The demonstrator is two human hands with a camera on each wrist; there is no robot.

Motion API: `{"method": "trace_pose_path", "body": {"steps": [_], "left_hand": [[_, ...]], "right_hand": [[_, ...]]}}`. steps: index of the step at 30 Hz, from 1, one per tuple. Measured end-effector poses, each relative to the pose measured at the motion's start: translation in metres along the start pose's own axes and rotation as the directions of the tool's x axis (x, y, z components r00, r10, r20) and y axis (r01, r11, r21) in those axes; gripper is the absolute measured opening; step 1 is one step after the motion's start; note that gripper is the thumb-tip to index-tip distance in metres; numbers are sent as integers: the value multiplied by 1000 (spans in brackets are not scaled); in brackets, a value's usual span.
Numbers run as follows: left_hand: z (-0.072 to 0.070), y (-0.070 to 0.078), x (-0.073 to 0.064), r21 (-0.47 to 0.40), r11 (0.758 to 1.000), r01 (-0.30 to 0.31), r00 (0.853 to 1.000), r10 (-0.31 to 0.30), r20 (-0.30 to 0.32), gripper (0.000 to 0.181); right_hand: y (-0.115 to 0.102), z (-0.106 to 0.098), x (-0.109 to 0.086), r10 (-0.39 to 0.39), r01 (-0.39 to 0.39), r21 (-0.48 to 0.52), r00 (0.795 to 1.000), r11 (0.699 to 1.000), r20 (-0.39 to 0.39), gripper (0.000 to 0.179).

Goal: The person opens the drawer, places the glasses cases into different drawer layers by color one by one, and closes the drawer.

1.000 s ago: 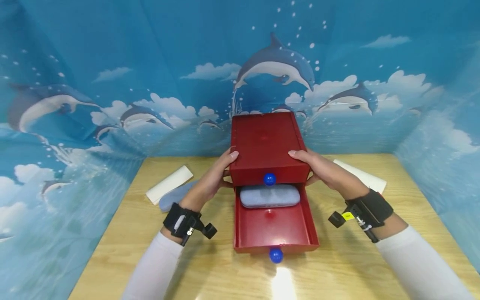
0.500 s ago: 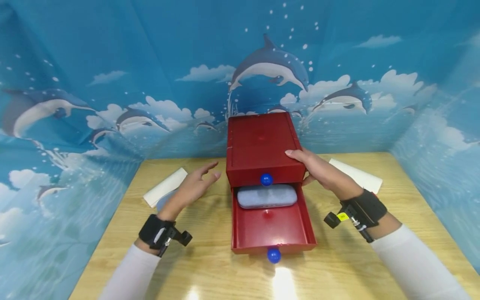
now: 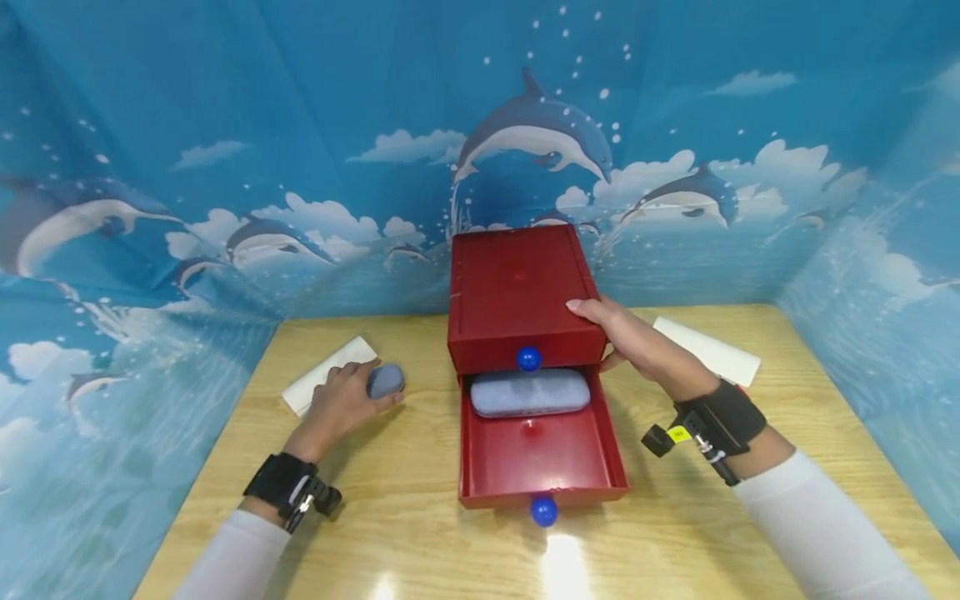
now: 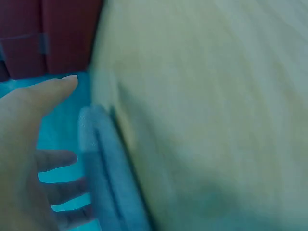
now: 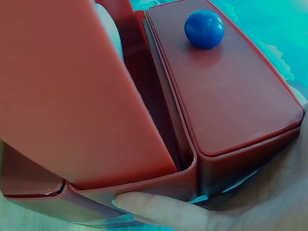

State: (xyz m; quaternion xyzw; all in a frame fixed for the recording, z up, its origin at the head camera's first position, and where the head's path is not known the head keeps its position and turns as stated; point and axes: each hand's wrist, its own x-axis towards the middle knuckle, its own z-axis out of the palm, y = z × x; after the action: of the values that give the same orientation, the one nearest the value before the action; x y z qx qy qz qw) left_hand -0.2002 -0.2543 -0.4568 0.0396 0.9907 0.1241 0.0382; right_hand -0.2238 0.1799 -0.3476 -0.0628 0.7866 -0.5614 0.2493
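My left hand (image 3: 347,400) is at a blue-grey glasses case (image 3: 386,381) on the left of the table, thumb on the near side and fingers on the far side. In the left wrist view the case (image 4: 113,173) is blurred and its seam shows beside the fingers. My right hand (image 3: 633,337) grips the right side of a red two-drawer box (image 3: 521,283), thumb on its top. The upper drawer with a blue knob (image 3: 528,359) is closed. The lower drawer (image 3: 532,454) is pulled out, and a second glasses case (image 3: 529,392) lies at its back.
A white roll-like piece (image 3: 296,398) lies behind my left hand. Another white piece (image 3: 708,350) lies beyond my right wrist. The wooden table (image 3: 420,533) ends at a dolphin-print curtain (image 3: 390,192) at the back and sides.
My left hand has let go of the red box and moved left to the glasses case, whose end now shows farther right. My right hand has kept its grip on the box.
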Motion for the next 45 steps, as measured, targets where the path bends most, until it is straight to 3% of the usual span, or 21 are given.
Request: {"method": "trace_pose_path", "body": {"steps": [8,22,29,37,41,45], "left_hand": [[16,-16,-5,35,999,-4,1000,5,-27,91],[30,-11,-3,24,1000,-6,995,8,-95,84],[28,-11,-5,66,996,-51,993,58,-101,76],[26,-15,-9,109,993,-47,994,57,-91,73],[23,-16,-13,85,992,-96,989,104,-102,72],[17,-9,-16,80,983,-163,975,173,-139,70]], "right_hand": [[0,1,1,17,-17,-24,1000,1000,2,76],[-1,0,-2,12,-13,-18,1000,1000,-21,78],[1,1,0,5,-5,-21,1000,1000,-23,79],[1,1,1,7,-8,-36,1000,999,-25,77],[1,1,0,8,-9,-40,1000,999,-23,76],[2,0,0,12,-13,-40,1000,999,-21,75]]}}
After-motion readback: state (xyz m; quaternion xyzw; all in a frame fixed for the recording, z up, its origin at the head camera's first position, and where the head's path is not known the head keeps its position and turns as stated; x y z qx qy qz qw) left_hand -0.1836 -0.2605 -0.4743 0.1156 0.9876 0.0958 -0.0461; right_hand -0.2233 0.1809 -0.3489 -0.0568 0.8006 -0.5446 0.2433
